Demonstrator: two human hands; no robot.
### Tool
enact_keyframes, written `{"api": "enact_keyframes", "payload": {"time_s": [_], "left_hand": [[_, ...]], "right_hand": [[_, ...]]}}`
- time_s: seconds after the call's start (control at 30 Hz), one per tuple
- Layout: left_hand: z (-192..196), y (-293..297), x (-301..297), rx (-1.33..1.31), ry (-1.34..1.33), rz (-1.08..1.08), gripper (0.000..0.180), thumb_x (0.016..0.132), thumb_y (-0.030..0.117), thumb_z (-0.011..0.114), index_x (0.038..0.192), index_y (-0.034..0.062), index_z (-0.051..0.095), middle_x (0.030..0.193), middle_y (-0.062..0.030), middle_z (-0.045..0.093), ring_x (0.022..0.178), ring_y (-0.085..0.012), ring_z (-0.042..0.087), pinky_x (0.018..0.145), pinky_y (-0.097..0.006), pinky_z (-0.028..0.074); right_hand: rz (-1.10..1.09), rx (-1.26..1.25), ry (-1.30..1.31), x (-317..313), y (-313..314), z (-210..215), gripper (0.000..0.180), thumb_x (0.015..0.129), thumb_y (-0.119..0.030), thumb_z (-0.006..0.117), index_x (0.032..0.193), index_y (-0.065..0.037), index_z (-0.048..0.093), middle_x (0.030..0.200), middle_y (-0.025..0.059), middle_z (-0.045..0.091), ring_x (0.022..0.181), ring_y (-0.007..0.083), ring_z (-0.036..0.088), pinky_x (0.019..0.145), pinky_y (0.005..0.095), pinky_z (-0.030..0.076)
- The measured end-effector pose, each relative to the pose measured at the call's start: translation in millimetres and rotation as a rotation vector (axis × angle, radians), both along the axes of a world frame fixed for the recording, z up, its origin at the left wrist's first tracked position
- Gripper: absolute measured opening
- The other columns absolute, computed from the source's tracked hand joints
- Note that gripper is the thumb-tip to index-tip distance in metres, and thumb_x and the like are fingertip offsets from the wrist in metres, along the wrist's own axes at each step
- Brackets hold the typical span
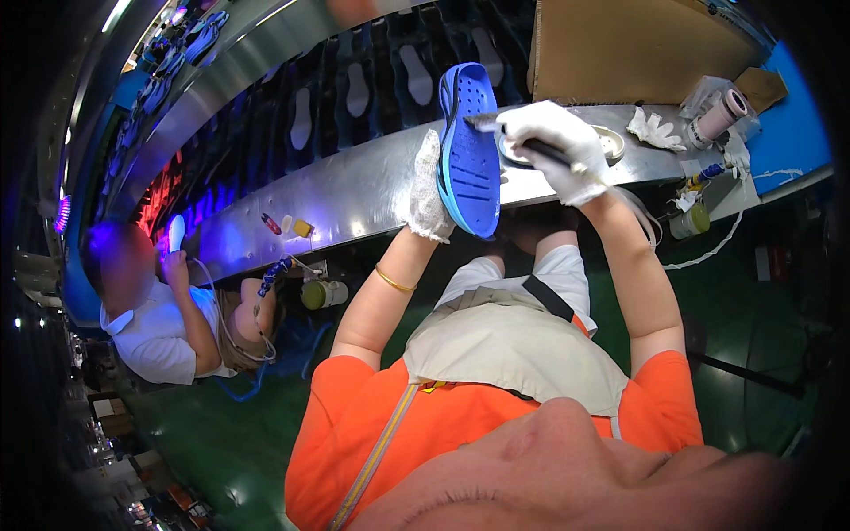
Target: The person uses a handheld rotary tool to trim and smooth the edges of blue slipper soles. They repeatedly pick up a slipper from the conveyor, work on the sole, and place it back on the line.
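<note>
Left hand (429,196): in a white glove, clamped on the left side of the blue shoe sole (482,173); gripping only the side seems meant to leave its face uncovered.
Blue shoe sole: raised over the front of the metal table (354,212), holed end away from the person, inner face turned to the eyes, likely for a clear view.
Right hand (560,152): gloved too, apart from the left, closed around the handle of a brush (481,122), its tip against the sole's holed end; whether it presses, I cannot tell.
Beside the right hand: a pale oval dish (611,142), partly hidden, probably set there for easy reach; a loose glove (655,131) farther right.
Beyond the table: dark racks bearing pale sole shapes (416,76); a cardboard box (633,57).
Far left: a seated co-worker (164,332) holding up a pale sole (176,233).
</note>
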State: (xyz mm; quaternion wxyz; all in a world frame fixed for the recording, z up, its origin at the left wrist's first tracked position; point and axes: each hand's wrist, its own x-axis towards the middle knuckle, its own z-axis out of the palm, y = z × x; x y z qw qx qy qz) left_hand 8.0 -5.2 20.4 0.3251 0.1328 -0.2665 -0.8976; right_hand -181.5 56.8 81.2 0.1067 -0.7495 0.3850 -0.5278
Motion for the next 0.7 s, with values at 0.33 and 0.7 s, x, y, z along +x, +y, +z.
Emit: {"api": "enact_keyframes", "payload": {"time_s": [0.33, 0.7], "left_hand": [[87.5, -40.3, 15.9, -0.259, -0.052, 0.123, 0.075, 0.087, 0.064, 0.031, 0.125, -0.0001, 0.044, 0.109, -0.0191, 0.057, 0.086, -0.0315, 0.063, 0.079, -0.045, 0.054], [227.8, -275.9, 7.8, -1.907, -1.522, 0.852, 0.053, 0.091, 0.042, 0.037, 0.127, 0.0033, 0.045, 0.127, -0.0156, 0.051, 0.11, -0.0313, 0.054, 0.092, -0.04, 0.045]], "right_hand": [[-0.146, 0.032, 0.059, -20.7, 42.2, 35.0, 0.016, 0.066, 0.004, 0.07, 0.077, -0.004, 0.062, 0.085, 0.0102, 0.064, 0.079, 0.0221, 0.062, 0.069, 0.0283, 0.049], [-0.158, 0.106, -0.263, -14.8, 41.7, 15.1, 0.017, 0.071, 0.01, 0.068, 0.079, -0.004, 0.062, 0.08, 0.0061, 0.062, 0.072, 0.0137, 0.06, 0.065, 0.0253, 0.048]]}}
